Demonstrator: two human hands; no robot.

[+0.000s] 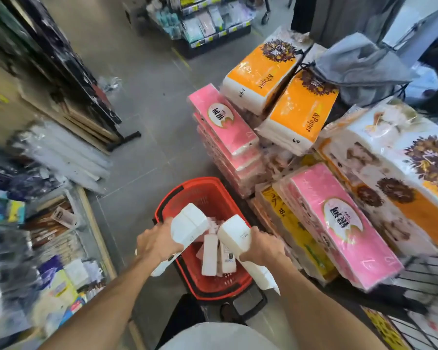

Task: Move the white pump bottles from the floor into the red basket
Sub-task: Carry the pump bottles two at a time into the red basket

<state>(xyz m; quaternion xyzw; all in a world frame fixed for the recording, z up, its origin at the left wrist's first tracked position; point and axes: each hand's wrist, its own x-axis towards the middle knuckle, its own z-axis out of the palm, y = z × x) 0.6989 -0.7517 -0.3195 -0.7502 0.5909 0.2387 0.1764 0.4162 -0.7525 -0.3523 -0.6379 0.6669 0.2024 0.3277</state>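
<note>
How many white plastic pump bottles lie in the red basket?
2 white pump bottles, side by side in the red plastic basket; the left hand and right hand grip more bottles, which may hide others.

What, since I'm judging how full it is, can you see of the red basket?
The red basket looks like plastic, oblong, with slotted walls and a black handle folded along its left rim. It stands upright on the grey floor, close beside stacked tissue packs. Several white pump bottles lie on its bottom. The left hand and right hand grip further bottles above it; neither plainly touches it.
</note>
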